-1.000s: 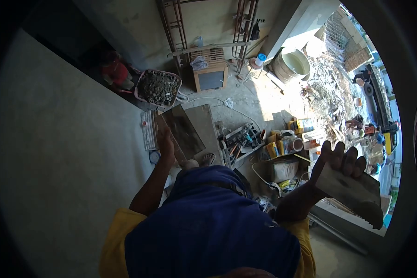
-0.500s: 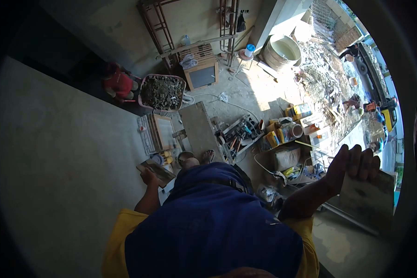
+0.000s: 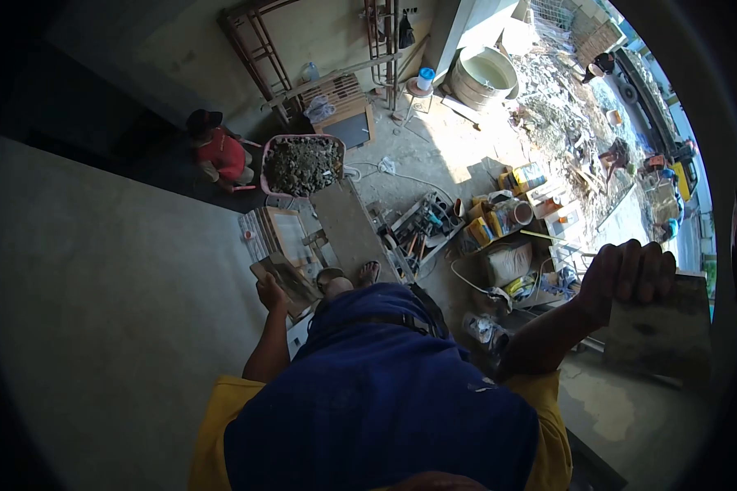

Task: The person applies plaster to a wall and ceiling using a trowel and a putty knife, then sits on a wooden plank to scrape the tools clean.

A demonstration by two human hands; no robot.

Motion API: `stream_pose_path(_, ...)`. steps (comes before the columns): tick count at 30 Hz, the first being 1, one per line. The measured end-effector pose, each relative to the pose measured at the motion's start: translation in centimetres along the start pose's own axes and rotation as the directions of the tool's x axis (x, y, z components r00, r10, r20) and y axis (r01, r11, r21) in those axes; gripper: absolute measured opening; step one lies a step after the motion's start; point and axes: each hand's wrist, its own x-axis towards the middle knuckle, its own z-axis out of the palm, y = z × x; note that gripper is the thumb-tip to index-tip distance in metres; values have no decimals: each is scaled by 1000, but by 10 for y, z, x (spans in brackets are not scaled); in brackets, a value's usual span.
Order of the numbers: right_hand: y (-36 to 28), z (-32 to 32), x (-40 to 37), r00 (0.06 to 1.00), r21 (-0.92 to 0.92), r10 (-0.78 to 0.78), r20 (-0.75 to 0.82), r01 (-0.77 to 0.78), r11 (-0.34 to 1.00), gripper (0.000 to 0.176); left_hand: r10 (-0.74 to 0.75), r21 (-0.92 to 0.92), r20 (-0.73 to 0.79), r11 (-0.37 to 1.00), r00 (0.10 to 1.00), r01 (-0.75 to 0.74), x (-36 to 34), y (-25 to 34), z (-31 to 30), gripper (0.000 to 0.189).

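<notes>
My left hand (image 3: 270,293) is closed on the edge of a flat, mud-coloured board (image 3: 291,282), low on the left beside the grey wall (image 3: 155,270). On the right, my right hand (image 3: 637,274) is raised, its fingers wrapped over the top of a stained rectangular board (image 3: 659,334). That board hangs below the knuckles; any handle on it is hidden. My sandalled feet stand on a narrow plank (image 3: 348,225) between the two hands.
A person in red (image 3: 221,155) holds a wheelbarrow (image 3: 303,166) of rubble. Around the plank are a tool crate (image 3: 422,237), bags and boxes (image 3: 508,262), and a wooden cabinet (image 3: 348,129). Farther off stand a large tub (image 3: 483,78), rusty scaffold frames (image 3: 258,49) and people outside.
The person in red and the wheelbarrow have moved right, closer to the plank. My left hand and its board are slightly higher. My right hand's board has shifted slightly right, now more upright.
</notes>
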Motion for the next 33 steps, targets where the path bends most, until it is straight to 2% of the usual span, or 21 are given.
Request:
stream_pose_path(1, -2, -3, 2, 1000, 16, -3, 14, 3, 1000, 25, 60, 29, 22, 998, 998, -60, 4, 2, -1, 53)
stream_pose_path(5, -10, -13, 2, 997, 75, -65, 51, 61, 995, 23, 80, 44, 50, 996, 996, -83, 8, -4, -11, 54)
stream_pose_path(8, -14, -22, 7, 998, 45, -30, 58, 27, 999, 23, 15, 40, 25, 999, 1000, -16, 2, -13, -28, 56)
stream_pose_path(10, 6, -41, 6, 999, 58, -10, -31, 11, 998, 22, -47, 91, -7, 995, 999, 48, 4, -26, -35, 57)
stream_pose_path(11, 22, -57, 3, 996, -1, -7, -90, 7, 1000, 21, -59, 101, -16, 993, 998, 61, 8, -41, -37, 58)
stream_pose_path(12, 43, -96, -9, 992, 79, 22, -120, -13, 997, 19, -56, 100, -13, 993, 998, 57, 6, -43, -42, 58)
stream_pose_path(13, 75, -138, -30, 962, 145, 93, -256, -57, 988, 19, -74, 135, -5, 988, 997, 74, 3, -41, -49, 58)
stream_pose_path(14, 113, -188, -55, 886, 419, 343, -312, -196, 887, 16, -91, 170, 2, 981, 996, 90, 1, -39, -51, 58)
stream_pose_path(15, 151, -225, -85, 758, -34, 389, -523, -474, 880, 16, -86, 176, 3, 981, 996, 84, -8, -39, -53, 58)
stream_pose_path(16, 190, -253, -120, 628, -395, 289, -723, -718, 572, 20, -106, 189, 5, 977, 994, 103, -10, -42, -55, 58)
stream_pose_path(18, 238, -312, -195, 337, -140, 208, -918, -769, 624, 23, -111, 188, 8, 976, 994, 107, -5, -33, -52, 58)
stream_pose_path(19, 232, -311, -199, 342, -145, 204, -917, -764, 629, 23, -122, 167, -14, 978, 992, 123, -5, -26, -54, 58)
stream_pose_path(22, 193, -301, -225, 262, -130, 151, -953, -806, 578, 30, -102, 139, -46, 984, 994, 107, -14, -25, -55, 58)
stream_pose_path(24, 163, -296, -227, 166, 12, 162, -973, -660, 751, 33, -52, 122, -44, 991, 998, 57, -7, -25, -53, 58)
stream_pose_path(25, 153, -297, -235, 154, 16, 154, -976, -656, 754, 33, -62, 109, -36, 992, 997, 66, -3, -25, -50, 58)
stream_pose_path(27, 130, -300, -252, 347, -209, 6, -938, -579, 788, 31, -65, 103, -10, 992, 998, 66, 3, -22, -40, 58)
stream_pose_path(28, 119, -298, -258, 336, -213, -8, -942, -579, 787, 31, -88, 13, 19, 996, 996, 88, 4, -16, -35, 57)
stream_pose_path(29, 109, -297, -261, 391, -255, 19, -920, -635, 729, 29, -109, -75, 45, 991, 993, 112, 3, -6, -29, 56)
stream_pose_path(30, 100, -295, -264, 445, -304, 46, -895, -680, 668, 27, -100, -71, 55, 992, 993, 104, 4, 3, -21, 56)
stream_pose_path(31, 95, -290, -268, 438, -305, 33, -898, -677, 670, 27, -86, -151, 79, 984, 993, 97, 4, 17, -13, 55)
stream_pose_path(33, 90, -282, -278, 451, -329, 129, -883, -791, 516, 27, -54, -269, 149, 958, 987, 94, 5, 50, 4, 52)
